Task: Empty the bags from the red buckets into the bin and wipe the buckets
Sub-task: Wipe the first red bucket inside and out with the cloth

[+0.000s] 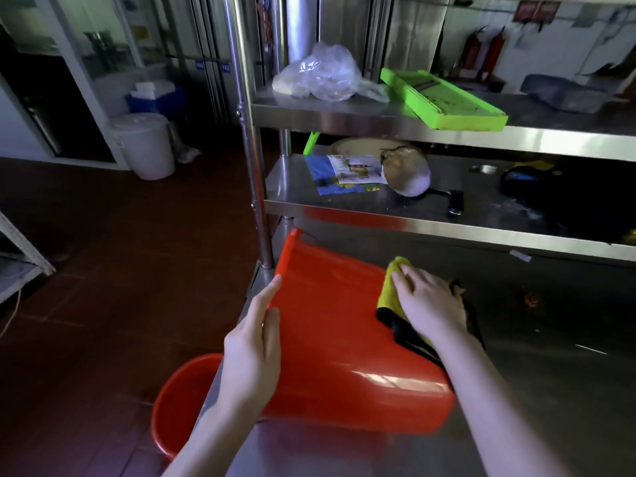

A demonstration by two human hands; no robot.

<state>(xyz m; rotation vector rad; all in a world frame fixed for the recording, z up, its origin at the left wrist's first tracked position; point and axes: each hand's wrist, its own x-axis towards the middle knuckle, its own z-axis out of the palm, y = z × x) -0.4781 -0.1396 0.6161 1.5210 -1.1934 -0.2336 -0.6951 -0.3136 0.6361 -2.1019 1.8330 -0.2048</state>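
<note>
Stainless steel fills this kitchen corner: a counter (550,390) in front, with two shelves rising over its far edge, and a dark red tiled floor (120,235) to the left.

On the counter's near left corner a red bucket (337,339) lies on its side. Its mouth points past the left edge and its base toward the near side. The left hand (254,349) rests against the bucket's wall just behind the rim, with straight fingers laid along the plastic and curled around nothing. The right hand (430,301) lies flat, fingers spread a little, and presses a yellow cloth (389,287) with a black underside onto the upper wall of the bucket. It does not pinch the cloth. The cloth's dark end trails off the bucket toward the counter behind the wrist.

A second red bucket (182,401) stands upright on the floor, just beside the counter's left edge and partly hidden by the left forearm.

On the lower shelf (344,204) lie printed papers, a rounded pale object and a black-handled knife (454,201). The upper shelf (344,113) carries a crumpled clear plastic bag (320,74) near its left end and a green slicer (444,98) just beside it. Farther back on the floor stands a white lidded pail (144,142), and red fire extinguishers (481,49) stand against the far wall
</note>
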